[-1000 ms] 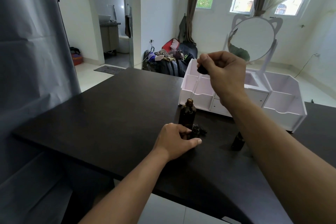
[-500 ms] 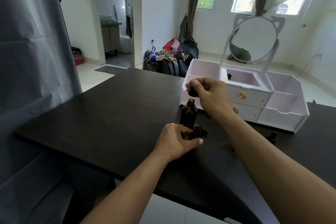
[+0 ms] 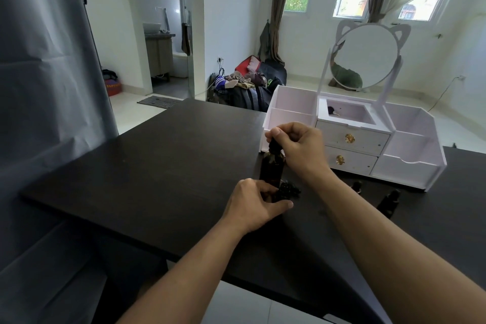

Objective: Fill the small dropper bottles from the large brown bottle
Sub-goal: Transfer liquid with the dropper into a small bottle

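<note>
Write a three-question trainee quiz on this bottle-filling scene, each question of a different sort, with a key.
1. True or false: the right hand pinches a black dropper cap at the mouth of the large brown bottle.
2. Where does the left hand rest?
A. On the white organizer
B. At the base of the large brown bottle
C. On the round mirror
3. Fill in: two small dropper bottles lie on the black table in front of the white ______.

Key: 1 true; 2 B; 3 organizer.
</note>
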{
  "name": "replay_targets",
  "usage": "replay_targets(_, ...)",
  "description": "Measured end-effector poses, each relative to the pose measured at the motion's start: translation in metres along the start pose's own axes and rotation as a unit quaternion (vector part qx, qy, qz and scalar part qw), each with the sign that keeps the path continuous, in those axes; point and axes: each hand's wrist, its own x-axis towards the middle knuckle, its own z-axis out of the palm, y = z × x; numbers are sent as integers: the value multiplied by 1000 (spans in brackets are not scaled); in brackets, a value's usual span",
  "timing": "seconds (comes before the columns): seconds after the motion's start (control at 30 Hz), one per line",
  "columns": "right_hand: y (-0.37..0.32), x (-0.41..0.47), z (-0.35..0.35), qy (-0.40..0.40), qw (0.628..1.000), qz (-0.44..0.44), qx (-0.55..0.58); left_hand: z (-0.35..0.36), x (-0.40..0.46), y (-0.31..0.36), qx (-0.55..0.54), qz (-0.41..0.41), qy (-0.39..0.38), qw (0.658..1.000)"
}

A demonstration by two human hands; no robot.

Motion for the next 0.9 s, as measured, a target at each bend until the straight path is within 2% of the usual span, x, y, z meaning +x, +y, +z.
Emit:
replay_targets(0.43,2,0,0,3,1000,-2,8,0,-1,0,-8,-1,0,1000)
replay_targets(0.9,8,0,-2,-33,999,-8,-32,1,1,-2,0,-6,-1,1000)
